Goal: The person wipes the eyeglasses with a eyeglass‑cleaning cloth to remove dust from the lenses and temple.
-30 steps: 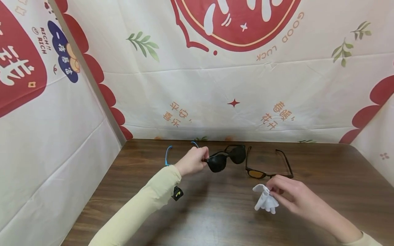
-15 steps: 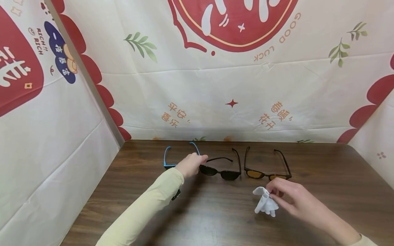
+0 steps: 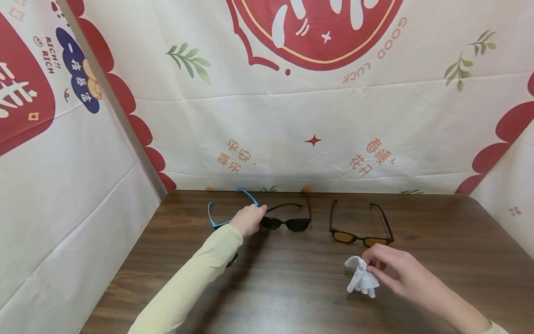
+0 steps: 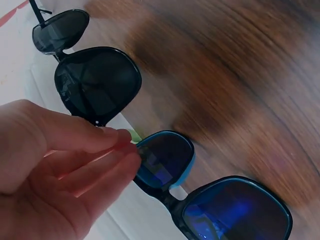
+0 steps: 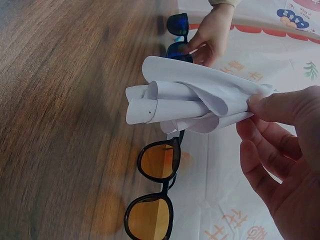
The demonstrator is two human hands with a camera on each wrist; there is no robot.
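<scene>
In the head view my left hand (image 3: pixel 249 219) is at the back of the table, pinching the near corner of black sunglasses (image 3: pixel 297 225) between thumb and fingers. Just left of it lie blue-armed glasses (image 3: pixel 247 196), partly hidden by the hand. The left wrist view shows my fingertips touching the frame of the blue-armed glasses (image 4: pixel 237 210), while the dark lens of the sunglasses (image 4: pixel 97 82) rises beyond the thumb. My right hand (image 3: pixel 400 269) pinches a bunched white cloth (image 5: pixel 185 100) above the table, in front of black-framed glasses with amber lenses (image 3: pixel 343 237).
The brown wooden table (image 3: pixel 292 287) carries the glasses in a row near its back edge. A printed white cloth backdrop (image 3: pixel 267 116) rises right behind, and another printed panel (image 3: pixel 83 185) stands along the left side.
The black sunglasses came down to the table, arms toward the back, then slid left with my left hand. The blue-armed glasses shifted left too. My right hand stays nearly still with the cloth.
</scene>
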